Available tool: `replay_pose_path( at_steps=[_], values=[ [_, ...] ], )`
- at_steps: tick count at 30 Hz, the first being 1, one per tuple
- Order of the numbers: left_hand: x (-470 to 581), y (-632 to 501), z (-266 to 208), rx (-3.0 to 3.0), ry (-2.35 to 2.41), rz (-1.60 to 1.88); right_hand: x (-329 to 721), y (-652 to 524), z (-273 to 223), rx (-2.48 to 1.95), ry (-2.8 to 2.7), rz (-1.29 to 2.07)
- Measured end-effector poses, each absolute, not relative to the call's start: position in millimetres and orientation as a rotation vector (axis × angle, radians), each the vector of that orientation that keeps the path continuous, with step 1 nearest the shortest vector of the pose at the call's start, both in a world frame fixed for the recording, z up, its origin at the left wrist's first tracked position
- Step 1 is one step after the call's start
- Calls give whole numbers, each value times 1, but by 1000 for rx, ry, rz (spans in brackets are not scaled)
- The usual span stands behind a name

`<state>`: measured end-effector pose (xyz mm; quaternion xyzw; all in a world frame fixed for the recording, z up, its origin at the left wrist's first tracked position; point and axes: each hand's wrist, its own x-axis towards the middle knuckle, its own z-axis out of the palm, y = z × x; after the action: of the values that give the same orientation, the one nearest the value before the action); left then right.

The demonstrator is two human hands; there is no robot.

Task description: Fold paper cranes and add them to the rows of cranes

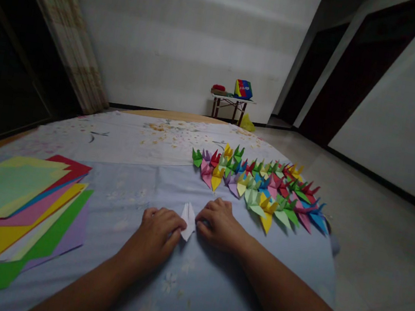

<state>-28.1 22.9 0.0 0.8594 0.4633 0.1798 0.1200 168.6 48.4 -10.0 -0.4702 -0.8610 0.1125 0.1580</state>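
A small piece of white folded paper [188, 221], kite-shaped with a narrow split top, is held just above or on the cloth between my hands. My left hand [159, 234] pinches its left edge between thumb and fingers. Curled fingers of my right hand [220, 224] close at the paper's right edge; the exact contact of those fingertips is partly hidden. Beyond my right hand stand many folded paper cranes [267, 211] in rows, in yellow, green, pink, red, blue and purple.
A fanned stack of coloured paper sheets [58, 237] lies at the left. Pale blue cloth [128, 185] covers the near table, with a floral white cloth [124, 138] behind. Against the far wall, a small side table [235, 99] carries a colourful box [244, 89].
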Motion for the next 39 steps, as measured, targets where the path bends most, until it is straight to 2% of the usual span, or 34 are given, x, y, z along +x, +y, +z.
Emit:
replay_pose_path(
  at_steps=[6,11,16,21,24,29,35,39],
  values=[
    [-24,20,6,2369,1389,563,167,47,-16,-1267,-2353,500],
    [-26,25,3,1937,1392,725,165,44,-15,-1013,-2269,727],
    [-27,33,-5,1566,1282,932,162,41,-9,-816,-2238,763],
    [-22,31,2,1219,1273,1026,163,47,-9,-1051,-1904,755],
    [-17,29,1,1104,1256,1056,163,51,-15,-1197,-1745,919],
    [-8,26,-14,1139,1205,997,155,55,-28,-1112,-1693,1105],
    [-14,27,-16,1462,1237,872,151,62,-36,-1196,-1690,1058],
    [-23,30,-13,1696,1369,814,149,62,-34,-1261,-1889,859]
  ],
)
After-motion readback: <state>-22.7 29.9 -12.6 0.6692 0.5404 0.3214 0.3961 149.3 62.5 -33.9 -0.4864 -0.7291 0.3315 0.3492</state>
